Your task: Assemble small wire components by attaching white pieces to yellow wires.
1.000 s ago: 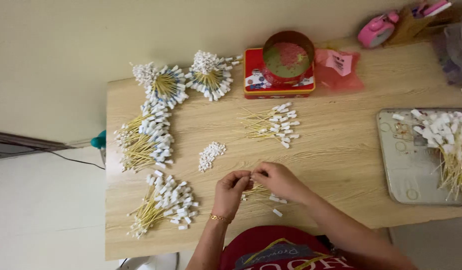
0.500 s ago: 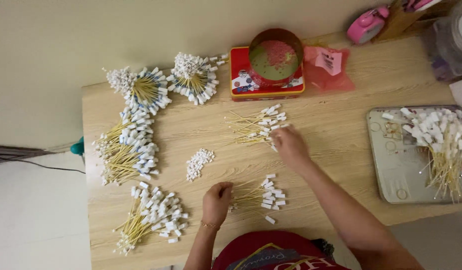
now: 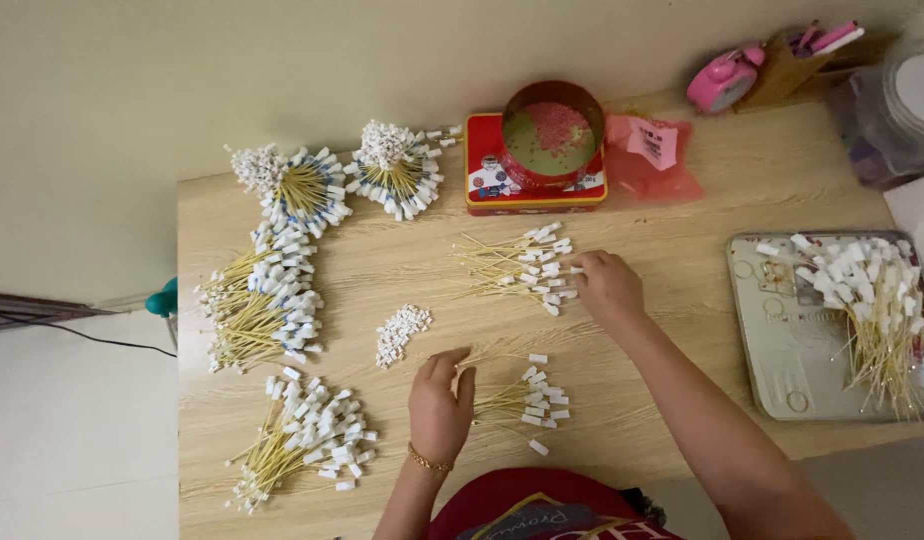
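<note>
Yellow sticks with white tags lie bundled at the wooden table's (image 3: 682, 190) left. The left hand (image 3: 440, 408), fingers curled, steadies the near pile (image 3: 517, 398); it grips nothing visibly. The right hand (image 3: 607, 285) pinches at the loose sticks (image 3: 517, 265); picking one cleanly suits best.

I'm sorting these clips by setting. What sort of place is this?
Probably a home piecework desk: a wooden table against a wall, bundles of tagged sticks, a metal tray holding more, and a pink alarm clock.
</note>
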